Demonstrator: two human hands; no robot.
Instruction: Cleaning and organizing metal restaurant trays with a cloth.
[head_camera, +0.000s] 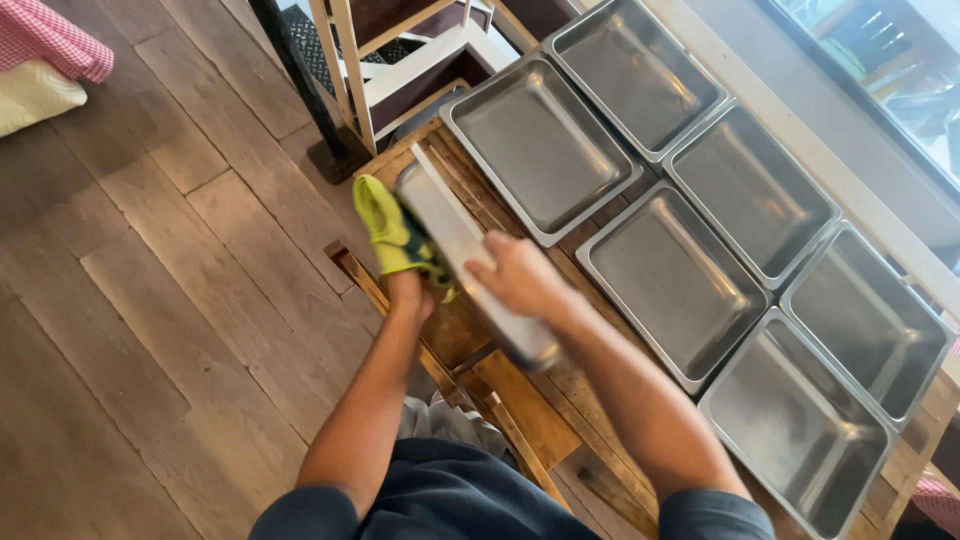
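steel pan (455, 240) tilted on edge above wooden table (520, 395) | right hand (520, 275) clamps its rim | left hand (408, 290) pinches yellow-green cloth (385, 225) against it | likely stiff, slick, light; grip rim

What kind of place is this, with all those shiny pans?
Probably a restaurant or canteen. Six big steel pans lie in rows on a wooden table, and the left hand wipes another pan with a yellow cloth.
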